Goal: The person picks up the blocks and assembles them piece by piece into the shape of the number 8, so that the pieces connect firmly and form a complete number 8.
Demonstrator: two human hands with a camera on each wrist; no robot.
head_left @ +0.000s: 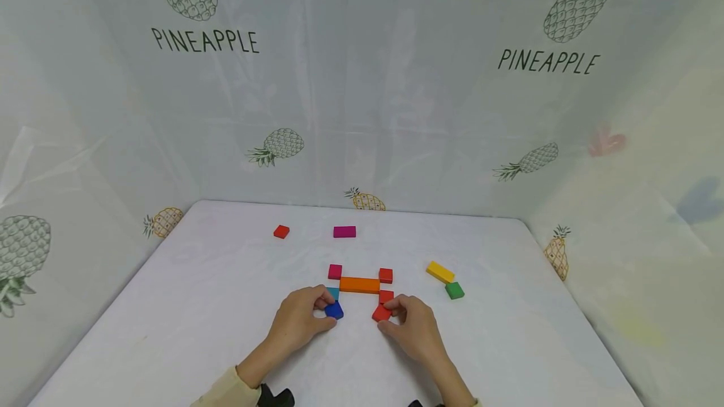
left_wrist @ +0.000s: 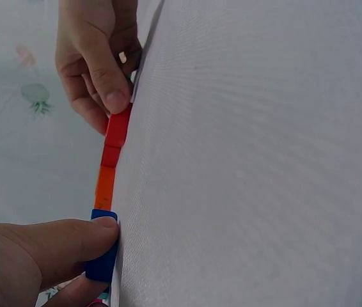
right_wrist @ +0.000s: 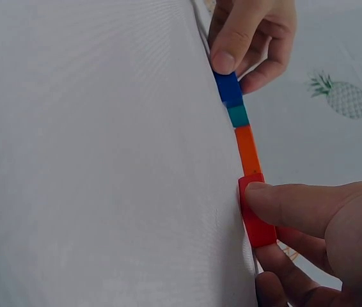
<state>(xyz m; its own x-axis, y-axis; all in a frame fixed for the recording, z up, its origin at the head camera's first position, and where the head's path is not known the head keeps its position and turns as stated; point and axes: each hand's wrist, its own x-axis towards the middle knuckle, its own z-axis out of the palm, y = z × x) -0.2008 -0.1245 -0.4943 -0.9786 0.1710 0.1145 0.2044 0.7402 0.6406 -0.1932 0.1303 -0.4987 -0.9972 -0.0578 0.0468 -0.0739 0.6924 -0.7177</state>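
Observation:
Between thumb and fingers my left hand (head_left: 301,318) pinches a dark blue block (head_left: 334,310), set at an angle just in front of a light blue block (head_left: 332,294). My right hand (head_left: 415,326) pinches a red block (head_left: 381,313), also turned, at the near side of another red block (head_left: 387,297). A long orange block (head_left: 359,285) lies crosswise between the two sides. At its far corners lie a crimson block (head_left: 335,271) and a red block (head_left: 386,276). The left wrist view shows the left thumb on the blue block (left_wrist: 102,256); the right wrist view shows the right thumb on the red block (right_wrist: 258,217).
Farther back on the white table (head_left: 170,306) lie a red block (head_left: 281,232) and a magenta block (head_left: 344,232). To the right a yellow block (head_left: 440,272) touches or nearly touches a green block (head_left: 455,291). A pineapple-print curtain (head_left: 362,93) surrounds the table.

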